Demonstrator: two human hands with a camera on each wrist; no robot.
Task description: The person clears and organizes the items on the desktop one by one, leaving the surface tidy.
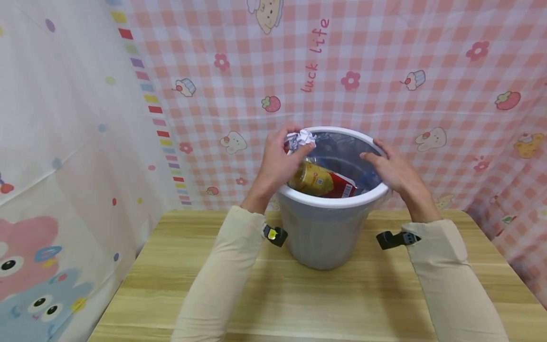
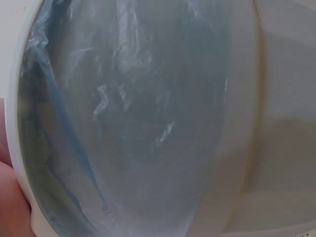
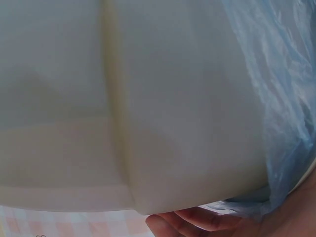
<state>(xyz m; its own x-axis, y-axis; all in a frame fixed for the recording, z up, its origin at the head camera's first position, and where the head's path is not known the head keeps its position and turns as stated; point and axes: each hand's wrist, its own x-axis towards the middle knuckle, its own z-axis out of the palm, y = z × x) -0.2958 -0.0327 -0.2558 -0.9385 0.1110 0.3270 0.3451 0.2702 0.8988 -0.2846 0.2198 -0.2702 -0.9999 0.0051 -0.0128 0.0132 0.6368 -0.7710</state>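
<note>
A grey trash bin (image 1: 322, 232) with a white rim (image 1: 329, 202) stands on the wooden table. My left hand (image 1: 278, 159) grips its left rim, thumb over the inner side. Right beside that thumb shows a crumpled white paper ball (image 1: 302, 137). At the opposite side my right hand (image 1: 393, 166) holds the rim, thumb inside and fingers outside. Within the bin lies a gold and red package (image 1: 322, 181) with a barcode. A thin bluish plastic bag (image 3: 291, 98) lines the bin and hangs over its outside. Part of the left fingers is hidden behind the rim.
The wooden tabletop (image 1: 299, 308) extends around the bin. Behind it hangs a pink checked curtain (image 1: 342, 95), and a white printed curtain (image 1: 77, 118) borders the left side. Each sleeve carries a black wrist camera (image 1: 275, 235) close to the bin.
</note>
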